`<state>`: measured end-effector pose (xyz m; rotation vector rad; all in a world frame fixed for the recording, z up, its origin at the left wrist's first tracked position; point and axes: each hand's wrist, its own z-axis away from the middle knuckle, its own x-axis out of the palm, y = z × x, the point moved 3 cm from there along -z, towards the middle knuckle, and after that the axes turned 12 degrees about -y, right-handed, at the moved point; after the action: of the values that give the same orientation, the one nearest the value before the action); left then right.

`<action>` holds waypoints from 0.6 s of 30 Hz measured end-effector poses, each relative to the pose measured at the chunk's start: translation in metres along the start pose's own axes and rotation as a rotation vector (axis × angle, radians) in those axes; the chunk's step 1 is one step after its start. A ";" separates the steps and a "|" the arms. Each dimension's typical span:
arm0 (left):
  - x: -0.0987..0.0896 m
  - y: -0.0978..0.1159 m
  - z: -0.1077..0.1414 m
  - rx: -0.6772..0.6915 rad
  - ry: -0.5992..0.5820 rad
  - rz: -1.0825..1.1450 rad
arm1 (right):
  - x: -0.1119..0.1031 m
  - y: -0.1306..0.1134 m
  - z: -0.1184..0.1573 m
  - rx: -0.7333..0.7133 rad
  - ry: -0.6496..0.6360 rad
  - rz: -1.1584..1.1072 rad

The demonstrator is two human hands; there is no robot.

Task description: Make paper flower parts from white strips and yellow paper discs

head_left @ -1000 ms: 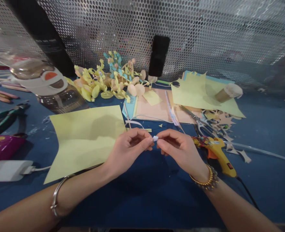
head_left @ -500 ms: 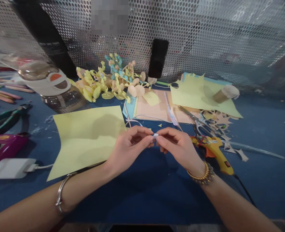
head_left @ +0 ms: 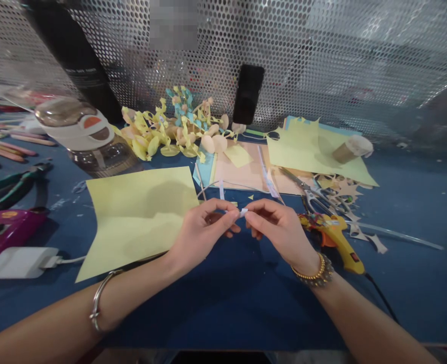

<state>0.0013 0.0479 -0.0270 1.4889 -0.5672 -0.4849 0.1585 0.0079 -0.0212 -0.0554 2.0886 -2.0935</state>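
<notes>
Between both hands is a small pale white-lilac paper strip [head_left: 243, 213], pinched at its two sides. My left hand [head_left: 208, 225] is closed, thumb and index finger on the strip's left part, its other fingers curled beneath. My right hand [head_left: 274, 225] pinches the right end with thumb and index finger. A pale length of strip [head_left: 221, 189] rises behind the left fingertips. The left forearm passes over the lower edge of a yellow-green paper sheet [head_left: 140, 217]. Just right of my right hand lies a yellow glue gun [head_left: 341, 242].
Paper flowers [head_left: 163, 131] stand behind, beside a bottle [head_left: 90, 136]. A phone [head_left: 248, 94] leans on the perforated metal panel [head_left: 303, 60]. Scissors [head_left: 310, 194] and paper scraps [head_left: 345, 189] lie right; pliers [head_left: 22, 182] and a purple device [head_left: 13, 227] lie left.
The pale strip behind my left fingertips now stands more upright, where it curved low before. My left fingers have shifted slightly left, and more of the pinched piece shows. The view has moved slightly.
</notes>
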 end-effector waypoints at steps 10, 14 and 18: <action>0.002 0.000 -0.001 0.001 -0.016 0.072 | 0.001 0.003 0.000 0.021 -0.047 -0.071; 0.002 -0.001 -0.001 -0.007 -0.007 0.088 | 0.001 0.003 -0.001 0.022 -0.059 -0.076; 0.001 -0.001 -0.001 -0.009 -0.013 0.079 | 0.001 0.003 -0.002 0.018 -0.067 -0.086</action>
<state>0.0027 0.0474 -0.0277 1.4502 -0.6310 -0.4349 0.1575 0.0092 -0.0240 -0.2135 2.0635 -2.1275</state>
